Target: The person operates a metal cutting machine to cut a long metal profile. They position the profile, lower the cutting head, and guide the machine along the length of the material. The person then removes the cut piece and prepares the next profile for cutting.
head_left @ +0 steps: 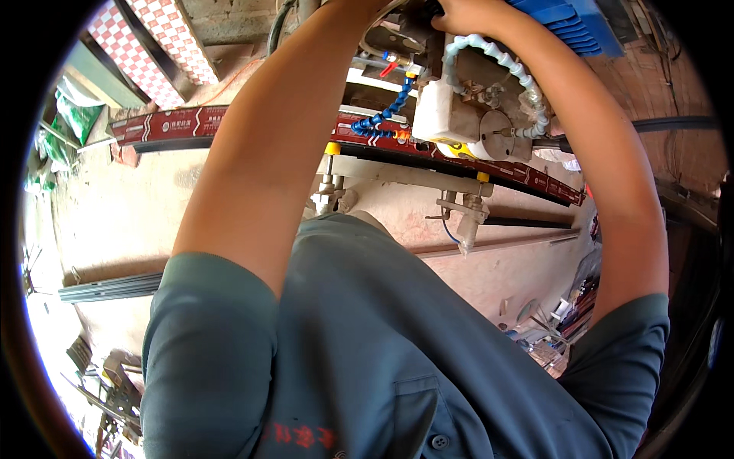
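Note:
Both my arms reach up past a machine to the top edge. My left forearm (298, 84) runs out of the picture there, and the hand itself is cut off. Part of my right hand (465, 14) shows at the edge beside dark machine parts; its fingers are mostly cut off, so what it touches cannot be made out. Below it stands a white machine housing (436, 111) with a pale segmented hose (501, 50) arching over it. Left of the housing hang a blue segmented hose (397, 103) and a small valve with a red lever (389, 69).
A long bar in dark red printed wrapping (168, 124) crosses behind my arms. Two yellow-capped fittings (332, 148) stand along a metal rail (413, 174) in front of me. A blue ribbed plastic crate (569, 23) is at upper right. Dark bars (115, 288) lie at left.

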Demonstrator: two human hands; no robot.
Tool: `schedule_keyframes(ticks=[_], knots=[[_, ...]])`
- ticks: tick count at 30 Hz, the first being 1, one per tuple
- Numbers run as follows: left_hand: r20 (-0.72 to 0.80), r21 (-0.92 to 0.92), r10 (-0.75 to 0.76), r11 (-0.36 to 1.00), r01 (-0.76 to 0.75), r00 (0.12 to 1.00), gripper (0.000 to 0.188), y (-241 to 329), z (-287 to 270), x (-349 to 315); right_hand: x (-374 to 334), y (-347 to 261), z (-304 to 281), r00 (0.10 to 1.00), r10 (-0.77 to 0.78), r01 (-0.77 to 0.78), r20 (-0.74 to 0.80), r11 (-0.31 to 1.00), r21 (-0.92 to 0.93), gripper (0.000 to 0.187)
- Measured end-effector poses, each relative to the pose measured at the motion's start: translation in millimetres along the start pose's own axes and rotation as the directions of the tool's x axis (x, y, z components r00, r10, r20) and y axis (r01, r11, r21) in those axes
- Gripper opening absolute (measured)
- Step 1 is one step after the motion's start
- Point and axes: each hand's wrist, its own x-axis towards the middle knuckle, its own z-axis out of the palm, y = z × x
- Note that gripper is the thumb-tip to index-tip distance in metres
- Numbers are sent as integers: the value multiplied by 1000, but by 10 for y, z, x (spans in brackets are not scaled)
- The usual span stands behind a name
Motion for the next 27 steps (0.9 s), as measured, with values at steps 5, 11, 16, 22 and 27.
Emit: schedule_keyframes(ticks=[5,11,16,22,27], knots=[[-37,-30,12,999,-13,999,23,-11,0,-126,-55,-95,-51,999,-30,31,-15,999,45,48],[-78,-43,10,999,-14,997,23,-20,-71,-232,-39,-141,-59,994,-97,100,-55,993,67,43],[-90,-45,27,999,-32,996,23,11,-64,-289,-58,-36,13,997,-79,79,-10,997,-15,41],[-127,-43,26,999,-31,992,25,-47,-88,-349,10,101,197,989,-133,130,-68,990,-46,40],[-129,-43,35,998,-41,991,26,-50,-68,-377,7,180,235,990,-136,135,-20,990,-42,41]])
